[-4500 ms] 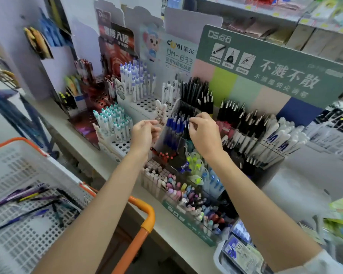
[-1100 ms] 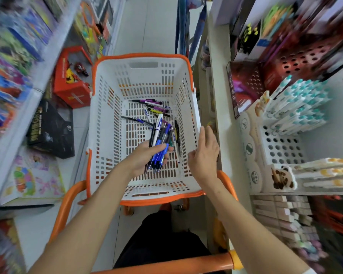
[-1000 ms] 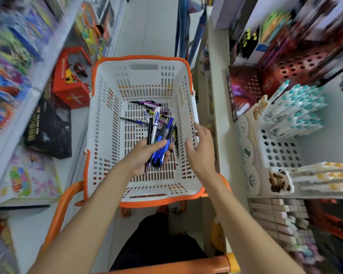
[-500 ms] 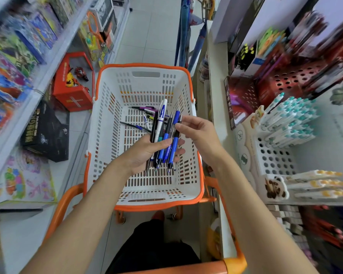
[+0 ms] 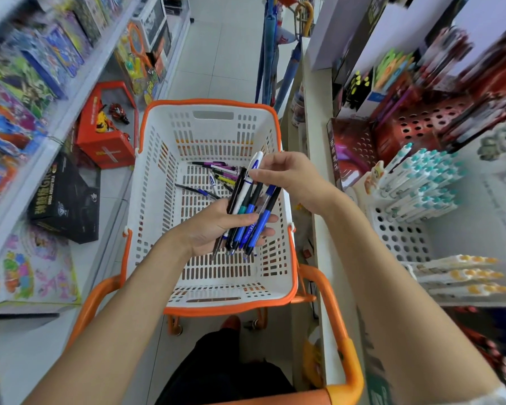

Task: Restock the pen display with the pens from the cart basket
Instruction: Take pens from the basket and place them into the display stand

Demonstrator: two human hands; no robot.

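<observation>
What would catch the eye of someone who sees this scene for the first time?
First, the bundle of pens in the centre, gripped by the left hand above the white, orange-rimmed basket, while the right hand pinches the white pen near its top. Next, the loose pens on the basket floor, and the teal-capped pens standing in the display at the right.

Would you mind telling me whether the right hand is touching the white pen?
Touching. The head view shows the right hand pinching the white pen near its top, above the left hand gripping the pen bundle.
</observation>
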